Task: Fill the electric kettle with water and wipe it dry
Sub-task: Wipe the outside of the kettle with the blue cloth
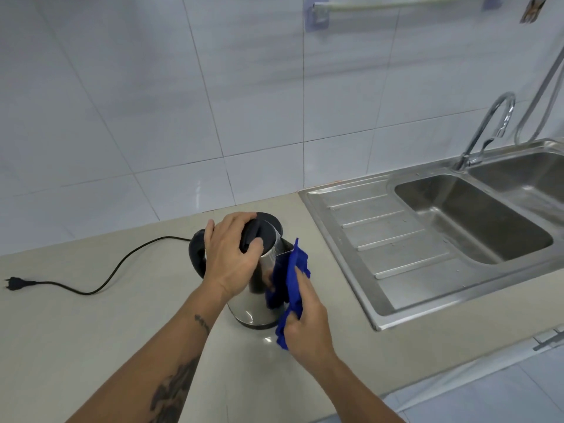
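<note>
A steel electric kettle [248, 309] with a black lid and black handle stands upright on the beige counter [91, 325]. My left hand [232, 254] lies on top of it, fingers wrapped over the closed lid. My right hand [306, 319] grips a blue cloth [294, 270] and presses it against the kettle's right side, below the spout. The cloth hides part of the steel wall, and its blue shows mirrored in the metal.
The kettle's black cord [122, 264] trails left across the counter to an unplugged plug [15, 283]. A steel sink [470, 221] with a ribbed drainboard [390, 239] and a curved tap [494, 123] lies to the right. White tiled wall stands behind.
</note>
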Demonstrator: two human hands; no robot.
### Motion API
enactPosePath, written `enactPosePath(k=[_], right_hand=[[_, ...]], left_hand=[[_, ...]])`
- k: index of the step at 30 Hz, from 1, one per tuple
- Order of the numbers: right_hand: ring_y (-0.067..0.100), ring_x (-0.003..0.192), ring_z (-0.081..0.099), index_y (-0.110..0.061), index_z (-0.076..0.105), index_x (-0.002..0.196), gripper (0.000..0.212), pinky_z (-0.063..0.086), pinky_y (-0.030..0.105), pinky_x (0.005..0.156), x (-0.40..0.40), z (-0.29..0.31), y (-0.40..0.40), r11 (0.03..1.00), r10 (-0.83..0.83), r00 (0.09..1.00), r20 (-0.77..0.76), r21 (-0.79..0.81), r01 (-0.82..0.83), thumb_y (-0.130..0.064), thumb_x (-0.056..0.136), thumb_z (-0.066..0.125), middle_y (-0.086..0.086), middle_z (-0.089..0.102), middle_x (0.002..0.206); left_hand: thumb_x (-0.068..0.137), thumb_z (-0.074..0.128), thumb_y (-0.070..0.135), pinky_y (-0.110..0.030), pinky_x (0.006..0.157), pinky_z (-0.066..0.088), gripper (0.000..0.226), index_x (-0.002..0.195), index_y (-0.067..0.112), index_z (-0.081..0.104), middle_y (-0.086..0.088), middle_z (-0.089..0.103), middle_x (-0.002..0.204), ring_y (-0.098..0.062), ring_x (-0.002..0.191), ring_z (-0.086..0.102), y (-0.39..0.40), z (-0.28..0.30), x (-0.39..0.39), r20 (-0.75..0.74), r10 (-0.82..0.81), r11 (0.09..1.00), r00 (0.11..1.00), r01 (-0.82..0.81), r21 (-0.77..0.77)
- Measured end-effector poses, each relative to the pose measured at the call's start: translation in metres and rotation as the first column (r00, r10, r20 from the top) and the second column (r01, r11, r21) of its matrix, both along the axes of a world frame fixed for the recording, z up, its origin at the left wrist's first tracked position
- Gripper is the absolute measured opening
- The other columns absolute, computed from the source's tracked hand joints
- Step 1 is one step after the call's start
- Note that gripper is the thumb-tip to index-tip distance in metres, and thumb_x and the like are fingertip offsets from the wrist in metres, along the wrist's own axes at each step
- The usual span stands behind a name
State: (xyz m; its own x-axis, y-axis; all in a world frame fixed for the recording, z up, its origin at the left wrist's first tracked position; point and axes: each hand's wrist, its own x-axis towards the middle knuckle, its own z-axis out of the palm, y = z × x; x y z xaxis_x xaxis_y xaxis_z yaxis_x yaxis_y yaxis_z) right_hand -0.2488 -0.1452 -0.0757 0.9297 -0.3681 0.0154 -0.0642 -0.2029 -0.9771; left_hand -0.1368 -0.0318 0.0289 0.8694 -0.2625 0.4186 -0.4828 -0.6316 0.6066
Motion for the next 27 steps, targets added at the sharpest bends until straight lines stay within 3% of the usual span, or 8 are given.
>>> enactPosePath(k=[4,7,10,16,18,20,23,27], right_hand=[[0.015,0.107,0.063,-0.046,0.036,0.143,0.094,0.055,0.017,0.081,0.000,0.000,-0.012,0.999,0.033,0.991,-0.129,0.012,-0.031,0.022,0.077,0.042,-0.007,0.060,0.131],[0.022,0.097,0.066,-0.040,0.054,0.133,0.084,0.052,0.014,0.071,0.023,0.013,-0.028,0.996,0.080,0.977,-0.198,-0.016,-0.085,0.018,0.073,0.040,-0.003,0.069,0.109],[0.023,0.099,0.068,-0.033,0.057,0.136,0.085,0.059,0.027,0.081,0.042,0.036,-0.038,0.992,0.117,0.984,-0.135,-0.028,-0.122,0.018,0.070,0.040,-0.001,0.071,0.105],[0.018,0.149,0.036,-0.036,0.030,0.158,0.096,0.041,0.043,0.116,0.033,0.046,-0.034,0.946,0.225,0.974,0.004,-0.241,-0.217,0.011,0.075,0.045,-0.010,0.031,0.164],[0.018,0.147,0.038,-0.035,0.025,0.160,0.098,0.041,0.042,0.117,0.027,0.038,-0.031,0.945,0.200,0.980,-0.015,-0.263,-0.197,0.011,0.076,0.047,-0.006,0.035,0.161],[0.019,0.129,0.055,-0.035,0.027,0.159,0.095,0.051,0.038,0.106,0.024,0.032,-0.033,0.957,0.163,0.982,-0.101,-0.225,-0.182,0.012,0.078,0.048,-0.002,0.051,0.146],[0.013,0.092,0.063,-0.030,0.032,0.154,0.086,0.055,0.022,0.068,0.022,0.034,-0.040,0.947,0.206,0.918,-0.340,-0.168,-0.274,0.014,0.083,0.054,0.001,0.061,0.118],[0.015,0.086,0.063,-0.030,0.037,0.150,0.080,0.050,0.020,0.065,0.024,0.040,-0.048,0.937,0.200,0.910,-0.362,-0.201,-0.286,0.013,0.084,0.052,-0.003,0.062,0.105]], left_hand=[[0.087,0.049,0.042,-0.041,0.122,0.000,0.036,0.111,0.021,0.064,0.008,0.061,0.118,-0.012,0.116,0.053,-0.022,0.005,0.003,-0.068,0.182,0.983,0.981,-0.182,0.012],[0.087,0.052,0.036,-0.042,0.122,0.006,0.030,0.107,0.019,0.065,0.007,0.065,0.112,-0.016,0.109,0.058,-0.034,-0.003,-0.001,0.035,0.278,0.959,0.960,-0.280,0.044],[0.083,0.052,0.031,-0.041,0.120,0.014,0.026,0.100,0.019,0.068,0.008,0.069,0.104,-0.015,0.102,0.061,-0.029,-0.006,0.004,0.066,0.235,0.972,0.970,-0.234,-0.031],[0.084,0.062,0.018,-0.038,0.119,0.019,0.013,0.091,0.025,0.071,0.016,0.069,0.093,0.008,0.094,0.057,-0.010,0.007,0.019,-0.062,-0.043,0.990,0.997,0.034,-0.139],[0.084,0.061,0.022,-0.017,0.116,0.015,0.012,0.088,0.028,0.070,0.019,0.068,0.091,-0.004,0.099,0.060,-0.005,0.011,0.022,-0.116,-0.089,0.984,0.989,0.069,-0.161],[0.084,0.061,0.029,0.003,0.101,0.009,0.009,0.088,0.031,0.069,0.016,0.069,0.094,-0.020,0.107,0.059,-0.005,0.012,0.022,-0.169,-0.077,0.987,0.983,0.051,-0.153],[0.082,0.055,0.037,-0.025,0.117,0.012,0.023,0.097,0.029,0.070,0.013,0.068,0.104,-0.018,0.112,0.056,-0.006,0.014,0.022,-0.166,-0.098,0.994,0.981,0.089,-0.063],[0.093,0.052,0.029,-0.026,0.108,0.028,0.034,0.123,0.018,0.063,0.006,0.055,0.123,-0.016,0.122,0.043,-0.008,0.015,0.009,-0.102,0.020,0.999,0.995,-0.017,0.029]])
